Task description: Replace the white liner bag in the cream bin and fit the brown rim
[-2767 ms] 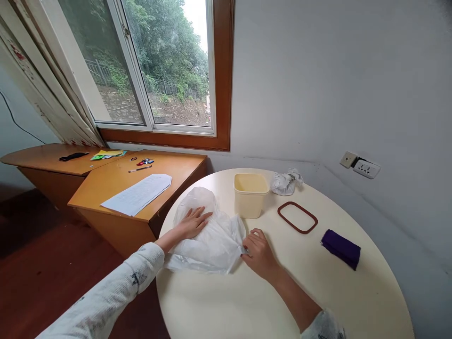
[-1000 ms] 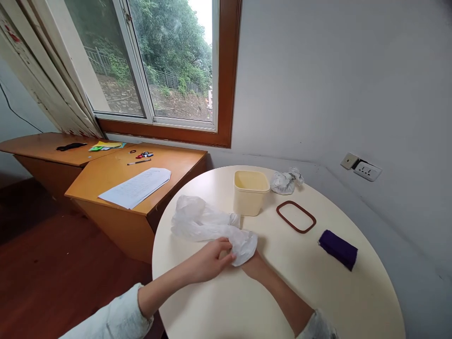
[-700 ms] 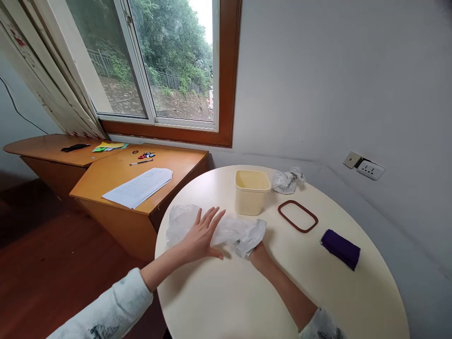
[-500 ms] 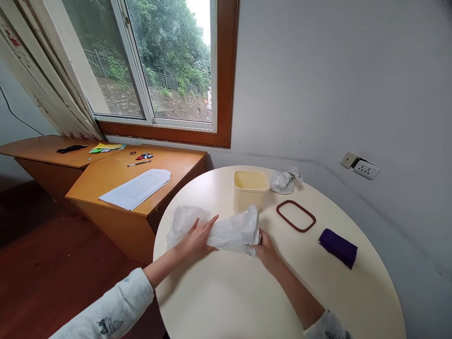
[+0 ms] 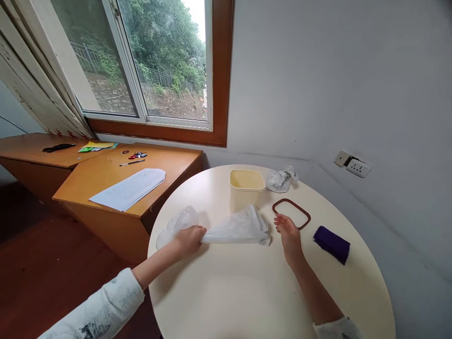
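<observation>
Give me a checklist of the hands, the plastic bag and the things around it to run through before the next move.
1. Left hand has a grip on the plastic bag: ok, closed around its narrowed middle.
2. Right hand free: ok, holding nothing, just right of the bag.
3. Bag spread flat: not ok, it is gathered at the left hand, with a looser part on either side.
4. Right hand clear of the brown frame: cannot tell, they overlap in this view.
5. Tub upright: ok, behind the bag, its top uncovered.
6. Purple cloth out of the way: ok, off to the right of the right hand.
</observation>
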### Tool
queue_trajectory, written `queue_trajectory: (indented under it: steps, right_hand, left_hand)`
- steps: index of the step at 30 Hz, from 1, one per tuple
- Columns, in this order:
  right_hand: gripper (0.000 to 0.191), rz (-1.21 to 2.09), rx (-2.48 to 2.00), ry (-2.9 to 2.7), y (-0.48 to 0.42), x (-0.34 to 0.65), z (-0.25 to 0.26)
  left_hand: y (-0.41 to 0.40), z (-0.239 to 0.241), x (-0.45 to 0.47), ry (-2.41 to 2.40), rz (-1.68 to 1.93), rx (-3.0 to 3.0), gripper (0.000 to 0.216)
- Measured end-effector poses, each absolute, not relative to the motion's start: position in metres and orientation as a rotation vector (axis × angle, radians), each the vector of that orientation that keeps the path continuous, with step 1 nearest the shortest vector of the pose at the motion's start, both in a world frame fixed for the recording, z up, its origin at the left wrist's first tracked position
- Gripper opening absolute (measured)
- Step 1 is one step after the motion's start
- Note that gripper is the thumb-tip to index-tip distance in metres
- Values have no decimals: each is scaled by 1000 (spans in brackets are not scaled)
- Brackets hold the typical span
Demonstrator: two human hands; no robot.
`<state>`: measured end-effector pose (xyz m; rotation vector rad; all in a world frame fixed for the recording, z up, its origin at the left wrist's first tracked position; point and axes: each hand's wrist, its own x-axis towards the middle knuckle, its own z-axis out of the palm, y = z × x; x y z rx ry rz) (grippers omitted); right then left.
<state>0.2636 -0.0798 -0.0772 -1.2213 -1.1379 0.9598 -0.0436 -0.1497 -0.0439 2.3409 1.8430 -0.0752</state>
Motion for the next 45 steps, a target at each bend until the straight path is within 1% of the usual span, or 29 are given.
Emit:
queue_trajectory:
  steps: [2, 4, 5, 7, 10, 12, 14, 17, 21, 24, 25, 31, 36, 42, 45]
  right_hand:
    - [28, 592, -1183, -1201, -87, 264, -71]
    - [26, 236, -1018, -1407, -101, 255, -60]
    - [28, 85, -893, -1543, -110, 248, -53]
    - [40, -43, -706, -1915, -127, 229, -42]
    - [59, -32, -706, -2334, -141, 204, -38]
    - [62, 22, -787, -2460, -139, 197, -47]
    - [57, 36, -869, -2514, -132, 199, -60]
    - [48, -33, -962, -2522, -119, 214, -78]
    - [44, -146, -1002, -2442, -107, 239, -87]
    - [43, -190, -1020, -2372, -104, 256, -87]
    - [43, -206, -1037, -2347, -104, 261, -87]
    - [40, -349, -1224, -2211, -106, 279, -80]
    - [41, -475, -1300, -2179, -104, 294, -76]
    - [39, -418, -1308, -2209, -101, 309, -75]
    - [42, -442, -1385, -2148, -103, 317, -72]
  left_hand:
    - [-150, -40, -39, 1829, -81, 2361, 14]
    - [-151, -34, -32, 1805, -84, 2386, 14]
    - [-152, -31, -27, 1784, -85, 2404, 15]
    - [-154, -25, -15, 1726, -85, 2441, 17]
    - [-159, -14, 3, 1629, -124, 2521, 24]
    - [-163, -7, 12, 1594, -202, 2584, 30]
    - [-167, 0, 15, 1577, -279, 2631, 31]
    - [-171, 8, 13, 1582, -325, 2642, 17]
    - [-173, 12, 0, 1620, -349, 2621, 24]
    - [-171, 11, -9, 1652, -355, 2650, 9]
    - [-170, 11, -10, 1655, -359, 2670, 7]
    - [-162, 8, -11, 1633, -350, 2721, 11]
    - [-159, 11, -12, 1609, -253, 2703, 13]
    - [-157, 14, -19, 1591, -59, 2668, 15]
    - [-154, 13, -24, 1624, 22, 2642, 17]
